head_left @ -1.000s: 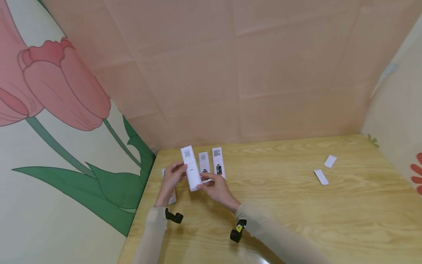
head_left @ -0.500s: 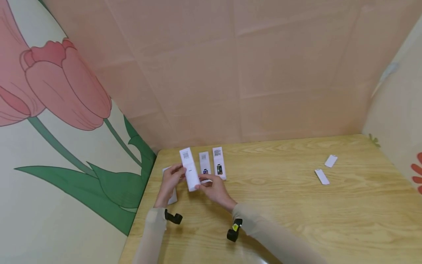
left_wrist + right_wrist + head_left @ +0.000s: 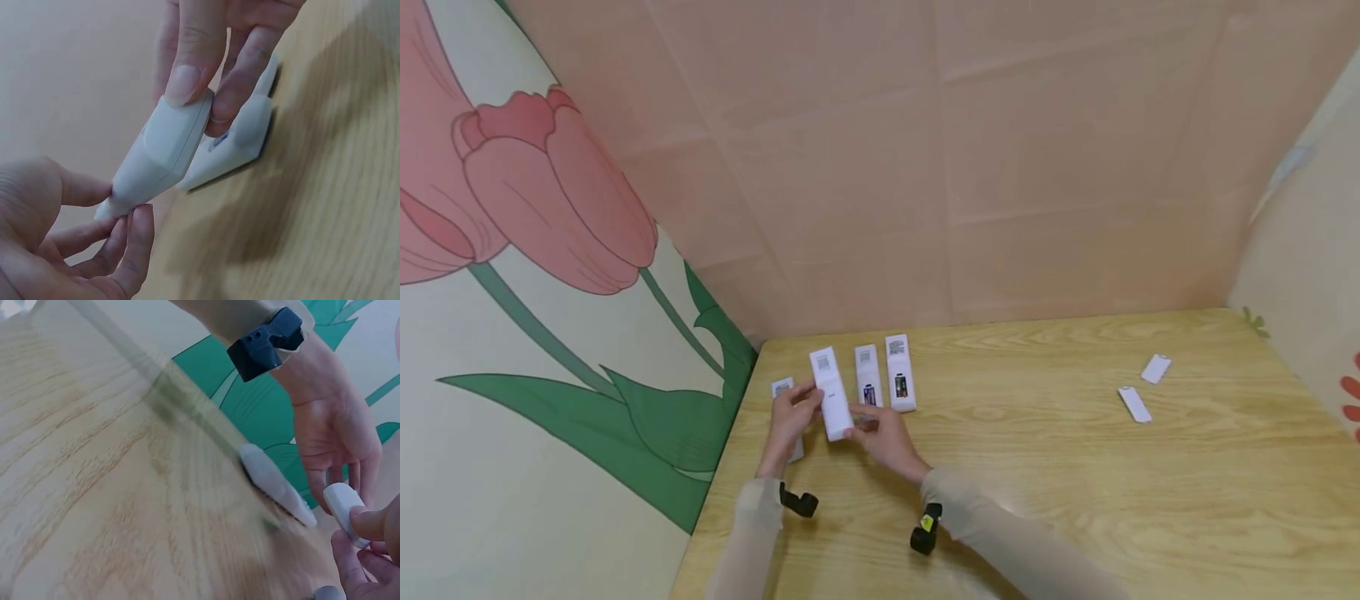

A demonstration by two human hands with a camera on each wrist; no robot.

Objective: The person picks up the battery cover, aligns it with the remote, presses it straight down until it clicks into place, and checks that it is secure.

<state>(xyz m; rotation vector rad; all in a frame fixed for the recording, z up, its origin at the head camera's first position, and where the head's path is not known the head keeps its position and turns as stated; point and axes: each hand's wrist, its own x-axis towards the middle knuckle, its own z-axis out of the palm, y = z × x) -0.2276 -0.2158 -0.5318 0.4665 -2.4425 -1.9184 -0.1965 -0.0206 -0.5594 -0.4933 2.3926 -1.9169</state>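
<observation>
Above the left part of the table, both hands hold a white remote control [image 3: 832,396], its back turned up with a printed label near the far end. The left hand [image 3: 792,417] pinches its left side between thumb and fingers. At its near end, the right hand [image 3: 889,437] grips the corner, thumb on the end as the left wrist view shows [image 3: 200,56]. Just right of it lie two more white remotes, one [image 3: 867,367] partly behind the right fingers, the other [image 3: 901,375] with batteries showing in an uncovered compartment. Another remote [image 3: 782,386] lies largely hidden under the left hand.
Two small white battery covers [image 3: 1156,368] [image 3: 1134,405] lie apart on the right of the wooden table [image 3: 1037,450]. A pink cloth backdrop [image 3: 850,167] rises behind the table, and a tulip-printed wall [image 3: 572,400] borders its left edge.
The held remote and both hands have come slightly down toward the person. The right hand shifted a little left, uncovering more of the rightmost remote. Both hands keep their hold.
</observation>
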